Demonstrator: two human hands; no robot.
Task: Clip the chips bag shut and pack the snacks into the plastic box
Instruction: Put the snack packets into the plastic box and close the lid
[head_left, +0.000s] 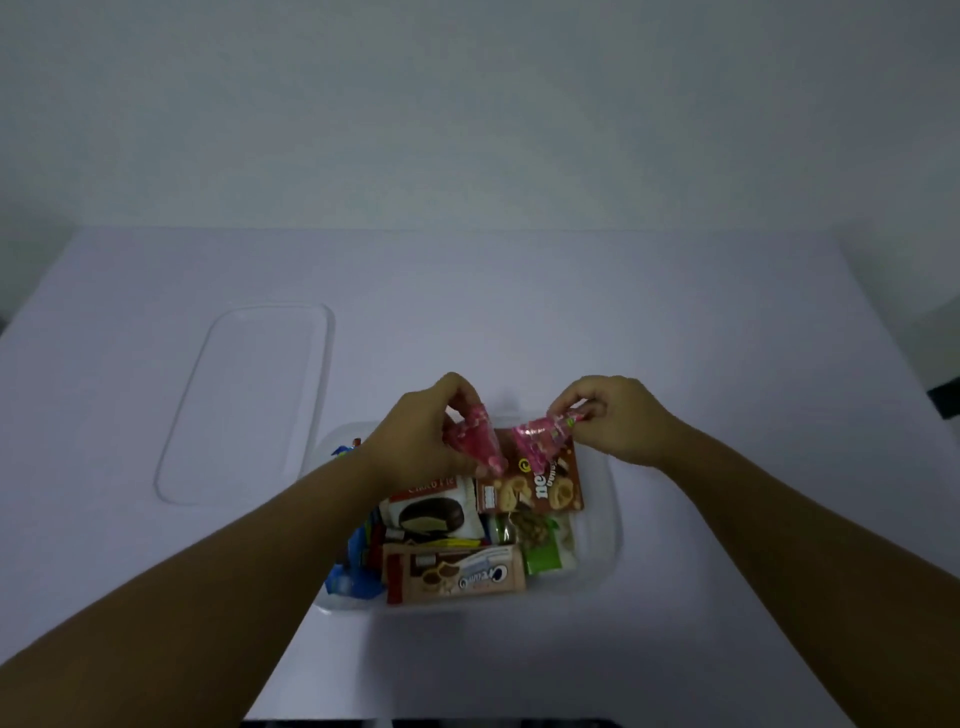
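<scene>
A clear plastic box (605, 540) sits on the table in front of me, filled with snacks. Above its far end, my left hand (415, 436) grips one pink cone-shaped snack packet (475, 436). My right hand (618, 415) pinches the tip of a second pink packet (537, 439). Inside the box lie a brown biscuit box (540, 488), a choco pie pack (436, 512), a brown cream-biscuit pack (457, 571), a green packet (540, 540) and a blue wrapper (348, 577) at the left side. No clip is visible.
The box's clear lid (249, 400) lies flat on the table to the left of the box. The white table runs to a pale wall behind. A dark object (945, 397) shows at the right edge.
</scene>
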